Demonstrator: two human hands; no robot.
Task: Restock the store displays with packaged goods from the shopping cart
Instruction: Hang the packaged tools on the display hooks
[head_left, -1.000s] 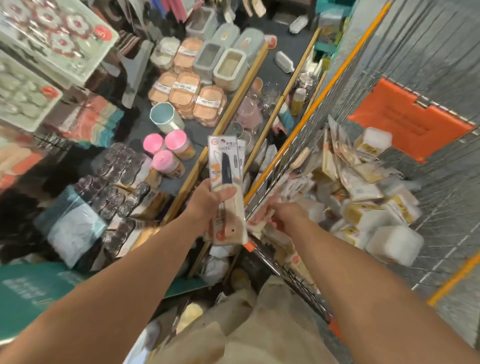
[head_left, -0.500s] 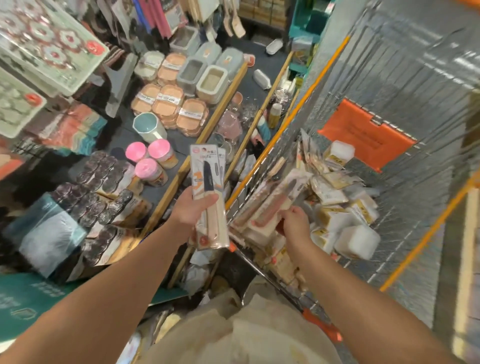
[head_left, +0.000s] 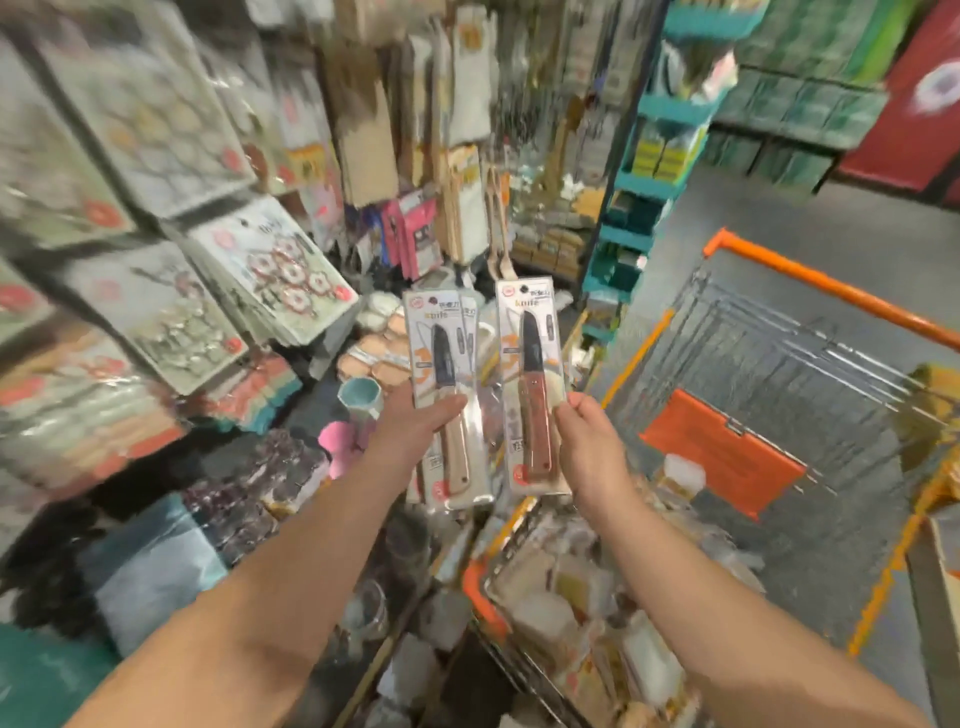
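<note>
Dim indoor light, heavy motion blur at left, wide-angle bending at edges

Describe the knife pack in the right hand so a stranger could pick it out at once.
Start at the orange-railed shopping cart on the right, then look just left of it, where two raised hands hold carded knife packs side by side. The right hand pinches the reddish-handled knife pack by its lower right edge. Its dark reddish-brown handle sets it apart from the pale-handled knife pack in the left hand.
</note>
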